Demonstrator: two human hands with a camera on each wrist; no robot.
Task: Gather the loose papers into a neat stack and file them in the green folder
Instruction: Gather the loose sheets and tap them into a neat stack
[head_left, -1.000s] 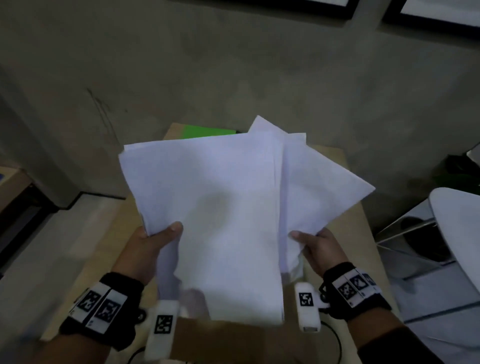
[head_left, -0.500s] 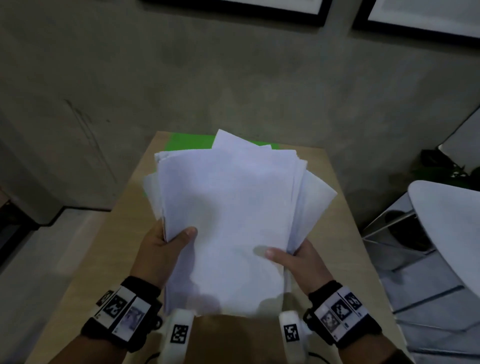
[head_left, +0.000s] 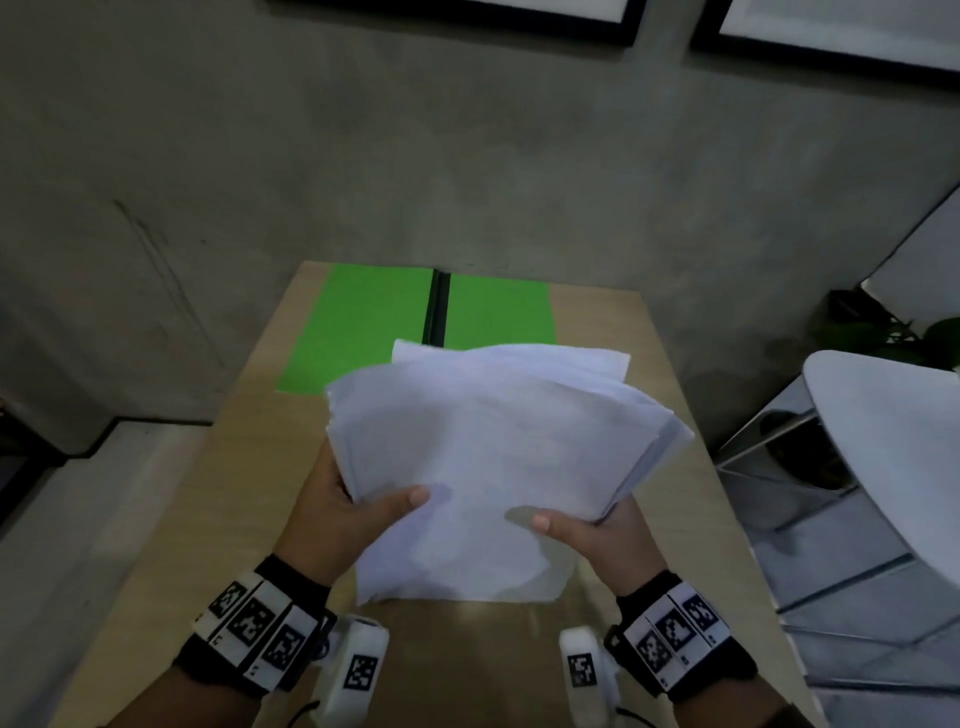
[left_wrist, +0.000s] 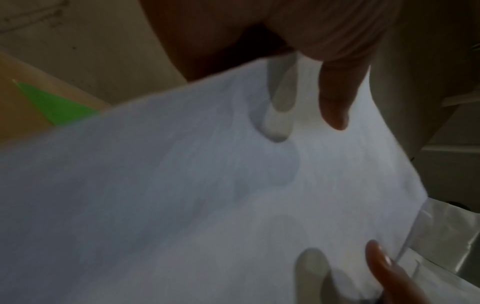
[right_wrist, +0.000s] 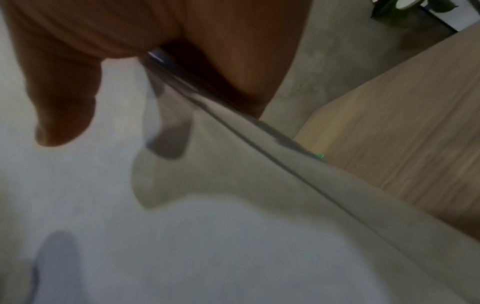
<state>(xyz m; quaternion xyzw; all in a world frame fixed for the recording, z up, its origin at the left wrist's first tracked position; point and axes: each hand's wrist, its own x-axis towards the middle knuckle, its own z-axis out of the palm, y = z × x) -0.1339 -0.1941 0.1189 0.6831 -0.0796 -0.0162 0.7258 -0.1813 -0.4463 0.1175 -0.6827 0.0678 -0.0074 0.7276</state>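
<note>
A bundle of white papers is held above the wooden table, its far edges fanned unevenly. My left hand grips the bundle's left side, thumb on top and fingers hidden beneath. My right hand grips the right side the same way. The green folder lies open and flat at the table's far end, its near right part hidden by the papers. In the left wrist view the papers fill the frame with the folder behind; the right wrist view shows the stacked paper edges.
A concrete wall stands right behind the table. A white chair with a metal frame sits to the right, with a dark plant beyond it. The floor drops away on the left.
The papers have come down and flatter toward the table, with the sheets drawn closer together. Both hands moved inward on the bundle. More of the green folder shows now.
</note>
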